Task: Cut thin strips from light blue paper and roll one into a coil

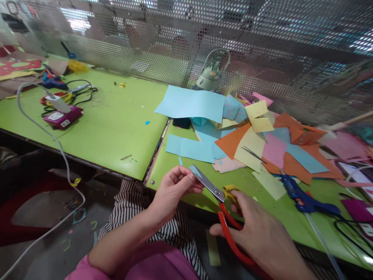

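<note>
Right fingers (244,203) wide around scissors (217,192), left fingers (186,182) on blue scrap (194,170)

Upper garment (157,264): plain pink; left sleeve (80,268) ends near the elbow. Lower garment (128,210): narrow black-and-white stripes. Hands (169,192) (258,219): bare.

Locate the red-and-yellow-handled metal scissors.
Head view, lower right of centre: the scissors are in the right hand, pointing toward the left hand.

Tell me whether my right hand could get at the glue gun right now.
Probably, once the right hand puts down the scissors: the glue gun lies nearby, with nothing visible on top.
</note>
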The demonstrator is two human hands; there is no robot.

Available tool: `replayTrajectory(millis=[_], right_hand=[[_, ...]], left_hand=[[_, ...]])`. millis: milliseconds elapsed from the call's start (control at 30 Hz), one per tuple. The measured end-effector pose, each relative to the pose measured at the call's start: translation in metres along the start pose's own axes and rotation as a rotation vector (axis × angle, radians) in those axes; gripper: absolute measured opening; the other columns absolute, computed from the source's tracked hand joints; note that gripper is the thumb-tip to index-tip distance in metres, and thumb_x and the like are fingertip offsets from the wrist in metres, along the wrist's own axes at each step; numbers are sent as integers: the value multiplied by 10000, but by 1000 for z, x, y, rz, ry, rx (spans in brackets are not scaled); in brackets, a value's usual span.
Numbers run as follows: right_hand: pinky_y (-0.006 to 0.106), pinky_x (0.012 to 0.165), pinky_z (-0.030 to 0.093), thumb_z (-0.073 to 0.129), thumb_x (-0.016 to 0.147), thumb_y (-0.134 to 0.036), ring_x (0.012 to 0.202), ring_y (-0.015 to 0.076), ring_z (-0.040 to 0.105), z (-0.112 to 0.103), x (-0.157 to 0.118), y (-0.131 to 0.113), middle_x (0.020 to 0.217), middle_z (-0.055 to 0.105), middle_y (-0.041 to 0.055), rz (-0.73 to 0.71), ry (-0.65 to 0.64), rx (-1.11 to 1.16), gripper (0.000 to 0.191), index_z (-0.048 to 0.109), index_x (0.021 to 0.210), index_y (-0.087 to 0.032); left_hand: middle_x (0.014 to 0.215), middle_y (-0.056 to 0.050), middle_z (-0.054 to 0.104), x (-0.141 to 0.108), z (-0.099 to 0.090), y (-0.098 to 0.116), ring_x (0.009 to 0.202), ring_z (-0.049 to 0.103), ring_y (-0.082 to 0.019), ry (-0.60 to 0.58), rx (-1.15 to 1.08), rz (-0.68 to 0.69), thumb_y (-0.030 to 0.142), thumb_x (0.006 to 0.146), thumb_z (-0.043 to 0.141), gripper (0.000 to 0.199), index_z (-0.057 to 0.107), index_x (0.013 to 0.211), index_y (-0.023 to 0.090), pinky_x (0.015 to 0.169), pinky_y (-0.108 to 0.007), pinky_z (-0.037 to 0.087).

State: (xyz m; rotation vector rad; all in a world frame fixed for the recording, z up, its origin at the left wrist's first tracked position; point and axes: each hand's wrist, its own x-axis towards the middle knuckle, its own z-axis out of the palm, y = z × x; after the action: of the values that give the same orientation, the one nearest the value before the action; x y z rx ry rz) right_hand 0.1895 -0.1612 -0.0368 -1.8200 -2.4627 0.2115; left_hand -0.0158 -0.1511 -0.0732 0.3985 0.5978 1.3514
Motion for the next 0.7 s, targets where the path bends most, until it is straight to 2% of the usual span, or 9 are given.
replayTrajectory(millis=[167, 467, 533, 633, 700], right_hand=[[381, 595, 524, 691, 586, -799, 710, 295, 684, 2, -3, 2, 779, 708, 77, 22, 22, 26, 794, 622, 1096, -195], [341, 560, 503, 739, 614, -695, 687, 284, 700, -1, -3, -1, 762, 716, 44, 64, -19, 98, 623, 629, 1039, -254], [324, 534, 491, 764, 608, -605, 644, 265, 689, -3, -2, 1, 740, 712, 23, 90, -54, 154, 553, 626, 1026, -269], [308, 495, 470, 755, 586, -454, 561, 232, 647, -6, -2, 6, 700, 701, -1, 139, -89, 207, 500, 612, 1032, -278], [294, 486, 468, 727, 576, -385, 530, 209, 623, -8, -4, 8, 655, 684, -22, 131, -76, 197, 446, 619, 997, -285]], left_hand=[[721, 2, 707, -1, 0, -2, 671, 699, -91, 7, -4, -11, 328, 761, 823, 284, 610, 761, 140, 682, -191, 589], [718, -7, 695, -3, 4, 1, 685, 705, -120, 50, 31, -50, 372, 707, 850, 346, 594, 763, 146, 687, -227, 582], [707, 1, 682, -2, 3, 2, 667, 700, -120, 65, 53, -63, 390, 703, 847, 358, 587, 768, 152, 620, -202, 556], [713, 18, 667, 0, 2, 6, 560, 628, -63, 65, 84, -63, 389, 717, 833, 346, 581, 765, 156, 458, -131, 433], [736, 23, 667, 2, 0, 8, 523, 583, -34, 47, 88, -43, 376, 735, 818, 324, 582, 765, 156, 411, -111, 374]])
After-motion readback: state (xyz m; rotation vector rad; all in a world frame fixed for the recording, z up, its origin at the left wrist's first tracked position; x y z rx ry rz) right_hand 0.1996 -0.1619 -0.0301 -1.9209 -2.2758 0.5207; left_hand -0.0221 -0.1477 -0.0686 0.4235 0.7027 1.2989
